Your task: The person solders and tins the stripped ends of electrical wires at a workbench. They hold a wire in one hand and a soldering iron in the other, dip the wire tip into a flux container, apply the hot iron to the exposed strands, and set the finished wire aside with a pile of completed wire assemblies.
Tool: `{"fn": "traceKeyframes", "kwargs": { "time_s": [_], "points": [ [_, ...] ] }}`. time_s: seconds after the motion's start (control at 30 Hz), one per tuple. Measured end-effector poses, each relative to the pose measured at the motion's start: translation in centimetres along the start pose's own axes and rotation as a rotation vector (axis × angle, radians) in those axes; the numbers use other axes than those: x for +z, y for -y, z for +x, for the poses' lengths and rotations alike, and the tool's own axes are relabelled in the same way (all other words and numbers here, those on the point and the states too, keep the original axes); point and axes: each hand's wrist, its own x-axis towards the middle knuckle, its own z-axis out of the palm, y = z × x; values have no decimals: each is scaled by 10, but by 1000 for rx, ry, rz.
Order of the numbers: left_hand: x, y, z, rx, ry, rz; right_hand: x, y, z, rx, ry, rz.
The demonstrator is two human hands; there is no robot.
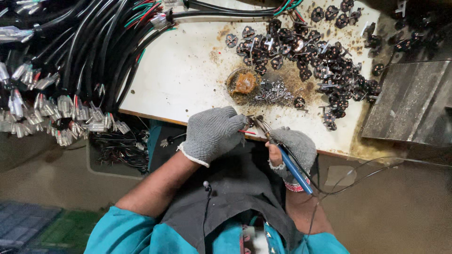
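My left hand (214,132), in a grey knit glove, pinches a small wire end with red insulation (247,132) at the near edge of a stained white table (188,70). My right hand (293,148), also gloved in grey, grips a soldering iron with a blue handle (294,169). The iron's metal tip (262,125) meets the part held by the left fingers. A black cord runs from the iron off to the right.
A heap of small black plug parts (320,56) covers the table's right side. Beside it sit a round tin of brown flux (244,83) and a pile of metal pins (273,91). Thick bundles of black cables with wrapped ends (61,94) hang at the left. A grey slab (409,103) lies at right.
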Motion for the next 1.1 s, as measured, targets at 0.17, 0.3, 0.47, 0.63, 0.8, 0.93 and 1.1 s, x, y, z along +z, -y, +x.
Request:
{"fn": "traceKeyframes", "kwargs": {
  "time_s": [0.17, 0.3, 0.47, 0.63, 0.8, 0.93, 1.1],
  "points": [
    [0, 0, 1, -22, 37, 28, 0, -6, -1, -25, 40, -37],
    [-2, -2, 1, -21, 23, 16, 2, -5, 0, -52, -28, 6],
    [-3, -2, 1, -23, 17, 35, -7, 8, 18, -279, -13, -55],
    [-6, -3, 2, -10, -8, -11, -14, 30, 36, -281, 128, 22],
    [-9, -4, 1, -12, -27, -48, -15, 33, 36, -477, 31, -63],
    [-7, -3, 2, -4, -19, -11, -14, 20, 27, -516, 2, -74],
    [-4, -1, 1, 27, -59, -37, -6, 9, 15, -308, 16, 26]
  ]
}}
